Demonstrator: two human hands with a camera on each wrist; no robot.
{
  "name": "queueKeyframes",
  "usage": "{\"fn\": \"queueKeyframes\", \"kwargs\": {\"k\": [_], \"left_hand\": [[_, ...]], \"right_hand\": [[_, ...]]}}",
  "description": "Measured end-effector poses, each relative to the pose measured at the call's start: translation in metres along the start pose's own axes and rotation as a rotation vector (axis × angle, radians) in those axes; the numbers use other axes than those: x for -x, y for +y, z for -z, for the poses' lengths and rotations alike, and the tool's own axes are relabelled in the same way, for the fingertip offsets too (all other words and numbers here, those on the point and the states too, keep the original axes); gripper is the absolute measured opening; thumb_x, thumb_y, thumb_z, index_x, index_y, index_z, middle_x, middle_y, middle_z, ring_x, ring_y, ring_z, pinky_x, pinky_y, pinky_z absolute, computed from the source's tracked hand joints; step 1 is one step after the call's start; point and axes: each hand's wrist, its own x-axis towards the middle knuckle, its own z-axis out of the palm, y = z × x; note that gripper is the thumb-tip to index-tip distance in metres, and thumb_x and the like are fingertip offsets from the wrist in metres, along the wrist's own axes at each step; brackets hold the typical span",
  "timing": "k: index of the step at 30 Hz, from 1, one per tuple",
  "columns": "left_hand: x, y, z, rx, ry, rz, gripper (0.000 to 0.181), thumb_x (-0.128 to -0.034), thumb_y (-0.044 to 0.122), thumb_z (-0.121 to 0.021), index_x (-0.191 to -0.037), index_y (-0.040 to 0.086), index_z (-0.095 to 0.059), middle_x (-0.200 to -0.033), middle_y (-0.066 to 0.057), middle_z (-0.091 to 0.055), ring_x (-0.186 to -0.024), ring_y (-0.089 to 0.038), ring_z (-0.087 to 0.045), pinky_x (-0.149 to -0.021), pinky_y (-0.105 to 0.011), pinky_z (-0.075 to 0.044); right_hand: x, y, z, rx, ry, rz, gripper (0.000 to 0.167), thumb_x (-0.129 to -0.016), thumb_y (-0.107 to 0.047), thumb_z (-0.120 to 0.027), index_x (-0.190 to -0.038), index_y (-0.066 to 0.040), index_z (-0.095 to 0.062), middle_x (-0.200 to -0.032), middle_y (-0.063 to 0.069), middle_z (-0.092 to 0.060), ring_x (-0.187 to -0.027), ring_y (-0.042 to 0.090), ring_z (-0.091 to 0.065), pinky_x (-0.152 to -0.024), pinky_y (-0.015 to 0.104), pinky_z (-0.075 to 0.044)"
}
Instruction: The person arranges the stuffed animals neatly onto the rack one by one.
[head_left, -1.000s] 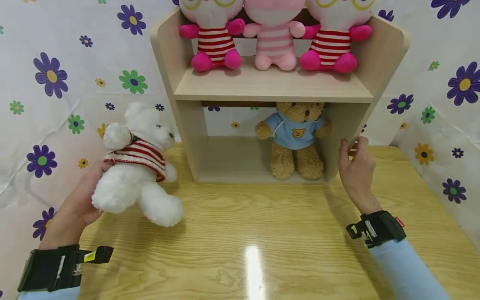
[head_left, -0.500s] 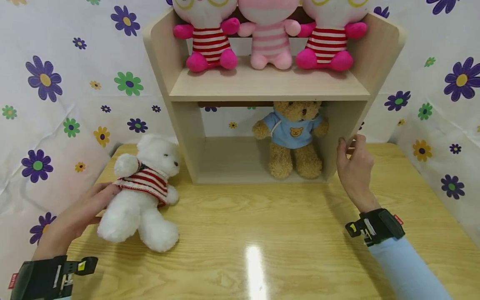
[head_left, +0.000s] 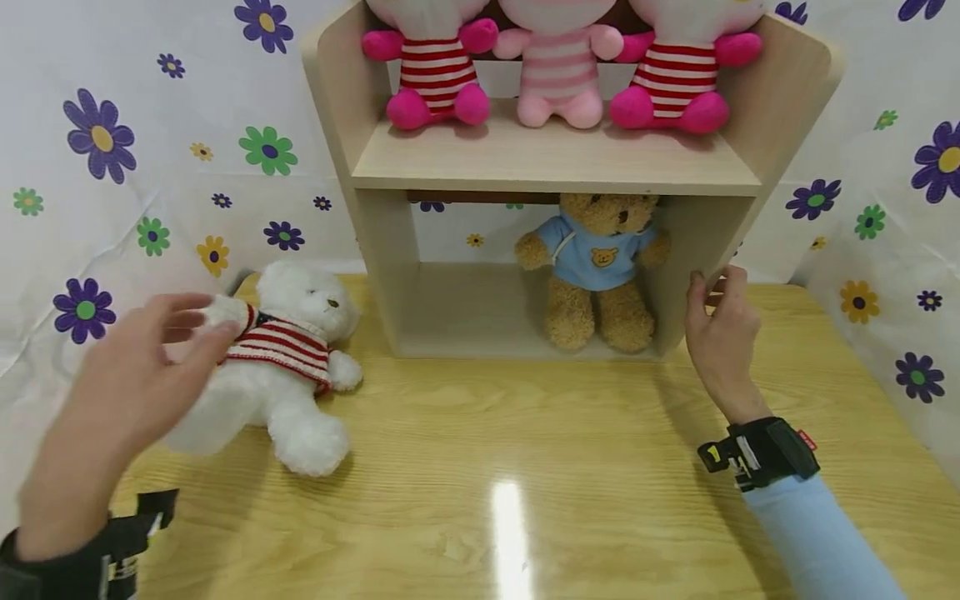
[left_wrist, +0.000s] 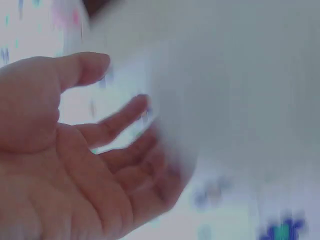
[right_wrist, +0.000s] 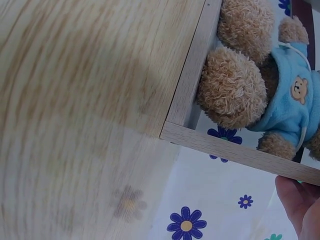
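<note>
A white teddy bear [head_left: 288,367] in a red-and-white striped shirt leans back on the table at the left. My left hand [head_left: 142,367] is beside its raised arm, thumb and fingers spread apart, overlapping the bear in the head view; contact cannot be told there. In the left wrist view the hand [left_wrist: 95,150] has loosely bent fingers beside a blurred white mass [left_wrist: 240,90]. My right hand [head_left: 723,342] holds the front edge of the wooden shelf's right side panel [head_left: 776,125] between thumb and fingers. A brown teddy bear [head_left: 600,258] in a blue hoodie stands inside the lower compartment.
On the upper board [head_left: 555,158] sit three plush dolls, two with red-striped bodies and a pale pink doll [head_left: 558,75] between them. The shelf stands at the back of the wooden table [head_left: 450,467]. Flower-printed cloth [head_left: 180,208] hangs behind and at the sides.
The white teddy bear has come down onto the table and tipped back. My left hand has let go of it and lifted. The right hand stays at the shelf panel.
</note>
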Motion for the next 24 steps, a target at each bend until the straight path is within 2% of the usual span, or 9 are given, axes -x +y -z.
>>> {"fn": "queueKeyframes", "kwargs": {"k": [3,4,7,9,13,17,19,21,24], "left_hand": [[-0.006,0.029,-0.026,-0.105,-0.069,-0.159,0.068,-0.1029,0.049,-0.053,-0.15,0.001,-0.043,-0.14,-0.037,-0.051,-0.12,-0.058,-0.05,-0.094,-0.07,-0.042],[-0.008,0.034,-0.035,-0.158,-0.092,-0.176,0.069,-0.1012,0.05,-0.056,-0.149,0.002,-0.044,-0.139,-0.038,-0.05,-0.122,-0.059,-0.048,-0.094,-0.071,-0.042],[-0.014,0.032,-0.056,-0.278,-0.123,-0.136,0.077,-0.0961,0.051,-0.063,-0.149,0.001,-0.039,-0.14,-0.045,-0.04,-0.125,-0.067,-0.038,-0.091,-0.079,-0.038],[-0.018,0.023,-0.066,-0.296,-0.109,-0.077,0.081,-0.095,0.052,-0.064,-0.147,-0.003,-0.034,-0.141,-0.048,-0.032,-0.125,-0.072,-0.032,-0.087,-0.085,-0.034],[-0.029,0.004,-0.076,-0.286,0.024,-0.012,0.084,-0.0934,0.05,-0.067,-0.129,-0.019,-0.038,-0.128,-0.054,-0.034,-0.114,-0.075,-0.035,-0.081,-0.091,-0.03],[-0.034,-0.006,-0.088,-0.352,0.205,-0.036,0.084,-0.0829,0.046,-0.08,-0.106,-0.027,-0.047,-0.103,-0.053,-0.048,-0.093,-0.07,-0.047,-0.074,-0.085,-0.038],[-0.035,-0.008,-0.093,-0.357,0.241,-0.045,0.087,-0.0785,0.044,-0.085,-0.112,-0.026,-0.046,-0.1,-0.051,-0.047,-0.089,-0.068,-0.048,-0.072,-0.081,-0.042],[-0.035,-0.011,-0.098,-0.346,0.255,-0.063,0.092,-0.0757,0.041,-0.087,-0.128,-0.019,-0.043,-0.103,-0.051,-0.045,-0.087,-0.065,-0.048,-0.068,-0.077,-0.044],[-0.035,-0.017,-0.102,-0.302,0.207,-0.049,0.096,-0.08,0.04,-0.084,-0.149,-0.002,-0.032,-0.114,-0.053,-0.037,-0.088,-0.067,-0.046,-0.065,-0.076,-0.044]], "right_hand": [[-0.003,0.003,0.004,0.003,0.025,-0.008,0.034,-0.104,-0.02,-0.056,-0.118,0.012,-0.055,-0.1,0.031,-0.07,-0.082,0.046,-0.072,-0.071,-0.005,-0.027],[-0.003,0.003,0.004,0.002,0.022,-0.009,0.034,-0.104,-0.019,-0.057,-0.117,0.012,-0.055,-0.1,0.031,-0.07,-0.082,0.046,-0.072,-0.071,-0.005,-0.027],[-0.004,0.005,0.003,0.001,-0.001,-0.007,0.036,-0.104,-0.021,-0.056,-0.118,0.013,-0.056,-0.1,0.031,-0.071,-0.082,0.046,-0.073,-0.07,-0.006,-0.028],[-0.004,0.005,0.002,-0.003,-0.012,-0.003,0.036,-0.104,-0.021,-0.057,-0.118,0.013,-0.056,-0.1,0.031,-0.071,-0.081,0.046,-0.073,-0.069,-0.006,-0.028],[-0.002,0.003,0.0,-0.013,-0.005,0.003,0.035,-0.103,-0.017,-0.057,-0.119,0.014,-0.055,-0.099,0.033,-0.07,-0.081,0.047,-0.072,-0.069,-0.007,-0.027],[-0.002,0.0,-0.001,-0.012,-0.011,-0.002,0.035,-0.103,-0.017,-0.058,-0.12,0.013,-0.055,-0.099,0.033,-0.07,-0.082,0.047,-0.072,-0.069,-0.007,-0.026],[-0.002,0.0,0.0,-0.011,-0.014,-0.005,0.035,-0.103,-0.018,-0.058,-0.12,0.013,-0.055,-0.099,0.033,-0.07,-0.082,0.047,-0.072,-0.069,-0.007,-0.026],[-0.002,0.0,0.0,-0.009,-0.013,-0.004,0.035,-0.103,-0.018,-0.057,-0.12,0.012,-0.055,-0.099,0.033,-0.069,-0.081,0.047,-0.072,-0.069,-0.007,-0.026],[-0.002,0.001,0.001,-0.01,-0.009,0.004,0.034,-0.103,-0.018,-0.057,-0.119,0.013,-0.055,-0.098,0.033,-0.069,-0.08,0.047,-0.072,-0.069,-0.007,-0.026]]}}
